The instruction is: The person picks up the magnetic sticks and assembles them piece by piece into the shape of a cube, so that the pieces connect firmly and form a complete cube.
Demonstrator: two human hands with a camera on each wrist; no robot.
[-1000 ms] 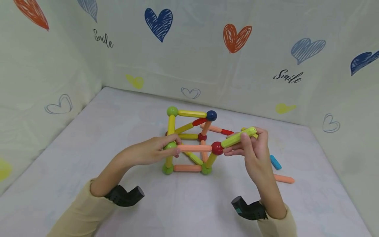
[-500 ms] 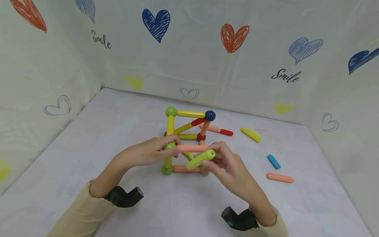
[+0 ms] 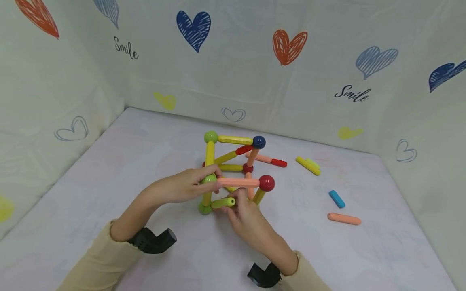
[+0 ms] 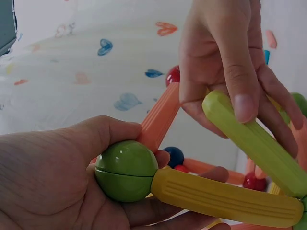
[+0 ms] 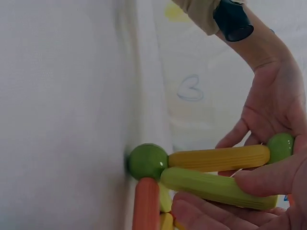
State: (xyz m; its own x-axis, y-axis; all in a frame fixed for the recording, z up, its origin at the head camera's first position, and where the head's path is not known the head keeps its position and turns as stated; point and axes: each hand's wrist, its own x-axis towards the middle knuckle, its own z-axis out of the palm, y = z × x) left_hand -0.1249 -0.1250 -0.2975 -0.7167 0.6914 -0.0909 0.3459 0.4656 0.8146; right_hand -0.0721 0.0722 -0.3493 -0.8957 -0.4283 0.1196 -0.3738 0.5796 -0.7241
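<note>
A frame of coloured rods and balls stands mid-table. My left hand (image 3: 187, 186) grips the green ball (image 4: 125, 170) at its upper front left corner. A peach rod (image 3: 238, 182) runs from there to a red ball (image 3: 267, 183), and a yellow rod (image 4: 228, 196) drops to a lower green ball (image 5: 147, 162). Between thumb and fingers, my right hand (image 3: 251, 224) pinches a lime green rod (image 5: 218, 189). That rod's far end meets the lower green ball, and it slants up beside the yellow rod. The right hand hides the frame's lower front right corner in the head view.
Behind, the frame has a yellow top rod (image 3: 236, 140) and a dark blue ball (image 3: 259, 142). Right of it lie a blue rod (image 3: 337, 199), a peach rod (image 3: 344, 218), a yellow rod (image 3: 308, 165) and a red rod (image 3: 278, 163). A printed cloth wall (image 3: 233, 72) rises behind the table.
My right hand has carried the lime green rod from beside the red ball, left and down to the lower green ball. The left hand keeps its hold at the same corner.
</note>
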